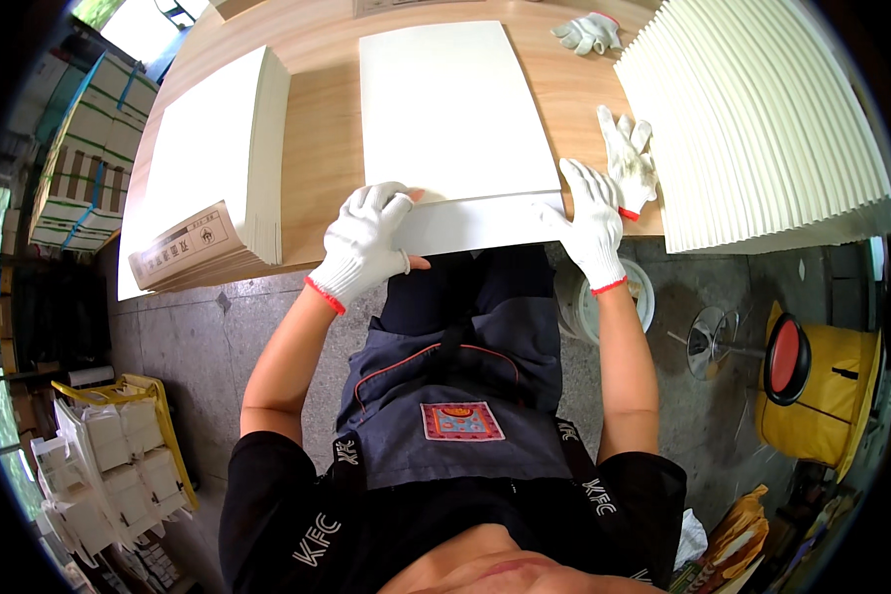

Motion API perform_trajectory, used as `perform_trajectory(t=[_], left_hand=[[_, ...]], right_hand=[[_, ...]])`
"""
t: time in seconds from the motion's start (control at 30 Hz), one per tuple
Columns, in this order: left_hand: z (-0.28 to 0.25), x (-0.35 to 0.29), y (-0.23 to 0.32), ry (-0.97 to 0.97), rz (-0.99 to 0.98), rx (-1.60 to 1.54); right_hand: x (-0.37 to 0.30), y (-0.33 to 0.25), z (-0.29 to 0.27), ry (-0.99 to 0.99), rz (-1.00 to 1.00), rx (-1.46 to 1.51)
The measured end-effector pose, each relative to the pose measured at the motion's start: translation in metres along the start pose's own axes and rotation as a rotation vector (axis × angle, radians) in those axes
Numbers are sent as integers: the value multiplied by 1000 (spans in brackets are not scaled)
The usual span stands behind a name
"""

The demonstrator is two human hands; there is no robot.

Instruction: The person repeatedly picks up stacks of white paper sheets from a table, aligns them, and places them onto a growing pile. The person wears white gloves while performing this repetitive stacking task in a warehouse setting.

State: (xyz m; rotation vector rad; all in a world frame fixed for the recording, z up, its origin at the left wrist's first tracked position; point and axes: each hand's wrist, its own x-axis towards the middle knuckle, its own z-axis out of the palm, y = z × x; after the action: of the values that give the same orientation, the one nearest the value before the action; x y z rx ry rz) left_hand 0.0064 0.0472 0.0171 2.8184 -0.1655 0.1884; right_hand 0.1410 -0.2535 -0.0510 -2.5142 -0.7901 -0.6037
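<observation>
A large white sheet or thin stack of sheets lies on the table in front of me, with a white strip along its near side at the table edge. At the strip's left end, my left hand, in a white knitted glove with bare fingertips showing, is curled and closed on it. My right hand, also gloved, rests at the near right corner with its fingers stretched out, thumb toward the strip. Close beside it lies a loose white glove. Whatever is under my left fingers is hidden.
On the left of the table stands a paper stack with a brown printed wrapper. A tall stack of white sheets fills the right. Another glove lies farther back. Below are a bucket and a stool.
</observation>
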Motion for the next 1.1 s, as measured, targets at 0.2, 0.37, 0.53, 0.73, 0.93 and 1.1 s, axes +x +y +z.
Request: perform_trajectory(t=[0.2, 0.37, 0.53, 0.73, 0.93, 1.1], left_hand=[[-7, 12, -9, -129, -40, 28], [-14, 6, 18, -97, 61, 303], [-8, 49, -30, -122, -18, -11], [-7, 80, -41, -322, -462, -306], [5, 82, -56, -340, -268, -165], [-29, 122, -22, -623, -25, 157]], right_hand=[[-1, 3, -4, 21, 5, 85], [42, -13, -32, -152, -135, 315], [106, -12, -31, -820, 29, 334], [113, -1, -6, -706, 31, 228], [99, -3, 15, -597, 156, 311], [86, -1, 26, -380, 47, 314]])
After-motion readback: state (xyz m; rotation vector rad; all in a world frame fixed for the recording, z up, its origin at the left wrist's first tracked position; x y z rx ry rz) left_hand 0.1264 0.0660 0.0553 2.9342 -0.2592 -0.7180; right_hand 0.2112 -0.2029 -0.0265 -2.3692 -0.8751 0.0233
